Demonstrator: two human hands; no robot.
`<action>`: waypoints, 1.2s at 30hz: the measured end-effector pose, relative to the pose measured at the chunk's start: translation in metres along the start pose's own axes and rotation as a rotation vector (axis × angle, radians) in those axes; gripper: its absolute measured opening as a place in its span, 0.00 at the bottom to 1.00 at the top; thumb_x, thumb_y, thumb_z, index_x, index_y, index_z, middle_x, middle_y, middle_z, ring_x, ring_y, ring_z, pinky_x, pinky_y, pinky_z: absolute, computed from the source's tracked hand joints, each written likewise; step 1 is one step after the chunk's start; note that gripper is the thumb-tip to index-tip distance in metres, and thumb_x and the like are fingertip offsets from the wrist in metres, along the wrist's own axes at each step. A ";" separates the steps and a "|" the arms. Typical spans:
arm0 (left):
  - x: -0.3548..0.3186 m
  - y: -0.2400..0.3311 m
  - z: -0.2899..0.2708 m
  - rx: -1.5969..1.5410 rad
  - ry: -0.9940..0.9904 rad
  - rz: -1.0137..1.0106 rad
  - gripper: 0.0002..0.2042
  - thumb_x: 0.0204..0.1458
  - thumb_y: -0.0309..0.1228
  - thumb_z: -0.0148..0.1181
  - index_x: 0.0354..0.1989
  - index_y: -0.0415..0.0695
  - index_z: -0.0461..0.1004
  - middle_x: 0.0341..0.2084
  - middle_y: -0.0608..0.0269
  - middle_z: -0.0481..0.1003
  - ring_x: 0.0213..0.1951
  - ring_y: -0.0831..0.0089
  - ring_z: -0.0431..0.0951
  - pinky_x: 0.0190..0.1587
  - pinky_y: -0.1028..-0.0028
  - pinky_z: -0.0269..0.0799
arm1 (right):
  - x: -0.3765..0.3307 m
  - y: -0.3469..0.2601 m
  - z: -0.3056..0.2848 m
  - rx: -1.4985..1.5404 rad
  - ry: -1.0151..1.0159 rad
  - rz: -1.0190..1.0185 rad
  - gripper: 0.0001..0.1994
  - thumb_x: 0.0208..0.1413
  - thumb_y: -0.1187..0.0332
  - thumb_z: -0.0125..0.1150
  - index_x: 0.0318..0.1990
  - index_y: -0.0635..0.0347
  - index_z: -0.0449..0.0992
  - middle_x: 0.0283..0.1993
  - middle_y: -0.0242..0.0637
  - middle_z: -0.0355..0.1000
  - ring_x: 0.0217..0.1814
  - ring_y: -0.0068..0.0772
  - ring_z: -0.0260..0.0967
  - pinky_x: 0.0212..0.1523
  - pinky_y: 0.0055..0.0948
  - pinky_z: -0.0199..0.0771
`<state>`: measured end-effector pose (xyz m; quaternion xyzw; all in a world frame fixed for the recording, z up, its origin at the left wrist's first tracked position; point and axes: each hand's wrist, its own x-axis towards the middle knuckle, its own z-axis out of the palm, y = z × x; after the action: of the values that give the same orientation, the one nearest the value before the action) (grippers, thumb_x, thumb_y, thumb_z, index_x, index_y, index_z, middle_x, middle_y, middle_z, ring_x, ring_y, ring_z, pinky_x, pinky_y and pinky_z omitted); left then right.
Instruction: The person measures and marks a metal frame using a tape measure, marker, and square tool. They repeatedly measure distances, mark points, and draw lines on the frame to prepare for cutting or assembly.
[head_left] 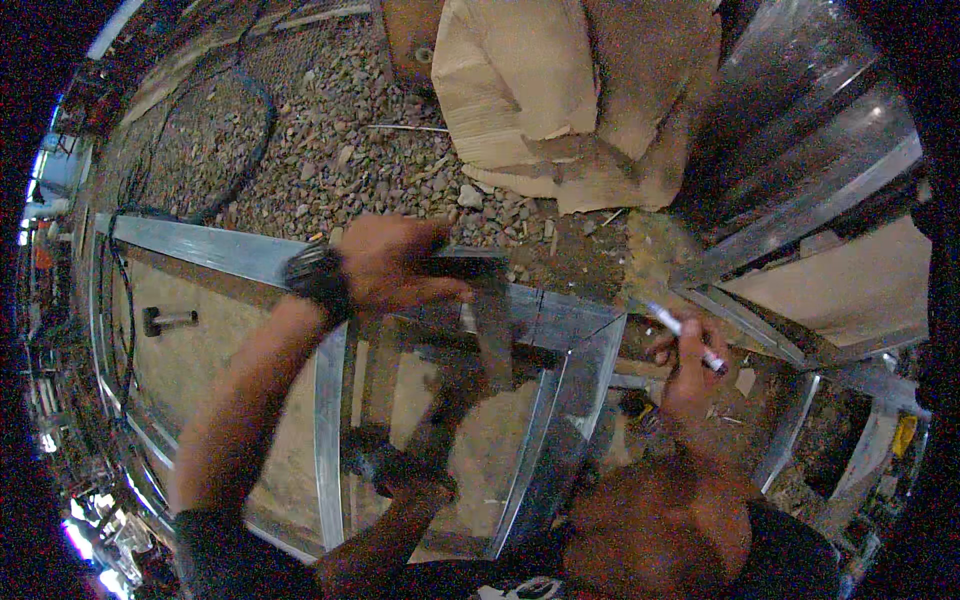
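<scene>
My right hand [692, 352] grips a slim white marker pen [672, 322] with a dark end. It points up and left, beside the corner of a grey metal tube frame [565, 315]. My left hand [395, 265], with a dark watch at the wrist, is closed on what looks like a metal square [492, 330]. The square's dark upper part lies by the fingers, and its grey plate runs down over the tube. Thumb and fingers lie on either side of the dark part. Below, a blurred bare limb [425, 490] shows over the frame; whose it is I cannot tell.
A hammer [168, 320] lies on the flat sheet within the frame at left. A dark cable [262, 130] curves over gravel [340, 150]. Brown cardboard [530, 90] lies at the back, beside dark metal sheets [800, 110]. More metal tubes [750, 325] stand at right.
</scene>
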<state>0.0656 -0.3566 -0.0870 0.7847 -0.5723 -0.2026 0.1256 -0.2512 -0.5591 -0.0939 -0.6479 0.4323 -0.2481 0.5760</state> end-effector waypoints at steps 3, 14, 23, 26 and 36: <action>-0.088 -0.017 -0.060 -0.182 0.068 -0.251 0.29 0.44 0.54 0.72 0.41 0.40 0.74 0.24 0.53 0.77 0.29 0.61 0.79 0.32 0.63 0.74 | 0.009 -0.018 -0.023 0.016 0.092 -0.031 0.17 0.67 0.58 0.51 0.45 0.65 0.75 0.29 0.36 0.74 0.26 0.24 0.68 0.29 0.22 0.66; -0.507 -0.075 0.087 -0.526 1.012 -1.554 0.36 0.57 0.60 0.50 0.56 0.34 0.70 0.38 0.53 0.74 0.35 0.63 0.71 0.41 0.66 0.66 | 0.008 -0.174 -0.085 -0.057 0.101 -0.572 0.19 0.68 0.57 0.51 0.51 0.65 0.75 0.33 0.37 0.76 0.28 0.22 0.67 0.32 0.24 0.69; -0.548 -0.110 0.281 -0.613 0.673 -2.055 0.34 0.62 0.58 0.42 0.57 0.36 0.69 0.54 0.44 0.71 0.56 0.50 0.70 0.59 0.56 0.64 | -0.082 -0.256 -0.083 -0.064 -0.047 -0.662 0.19 0.67 0.58 0.53 0.54 0.66 0.73 0.35 0.39 0.75 0.28 0.24 0.68 0.32 0.25 0.71; -0.598 -0.135 0.330 -0.664 0.714 -2.110 0.39 0.59 0.64 0.42 0.50 0.34 0.76 0.48 0.43 0.76 0.50 0.50 0.76 0.53 0.55 0.69 | -0.108 -0.249 -0.071 0.049 -0.196 -0.639 0.19 0.66 0.60 0.54 0.55 0.65 0.71 0.36 0.39 0.74 0.27 0.25 0.68 0.33 0.26 0.72; -0.550 -0.103 0.310 -0.723 0.717 -1.919 0.29 0.62 0.54 0.43 0.54 0.38 0.73 0.41 0.49 0.78 0.40 0.59 0.77 0.44 0.63 0.71 | -0.186 -0.221 -0.083 0.290 -0.423 -0.509 0.15 0.68 0.58 0.51 0.52 0.59 0.69 0.30 0.32 0.71 0.26 0.27 0.68 0.30 0.35 0.72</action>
<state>-0.1350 0.2083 -0.3104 0.8350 0.4432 -0.1318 0.2983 -0.3522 -0.4539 0.1693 -0.6832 0.0887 -0.3029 0.6585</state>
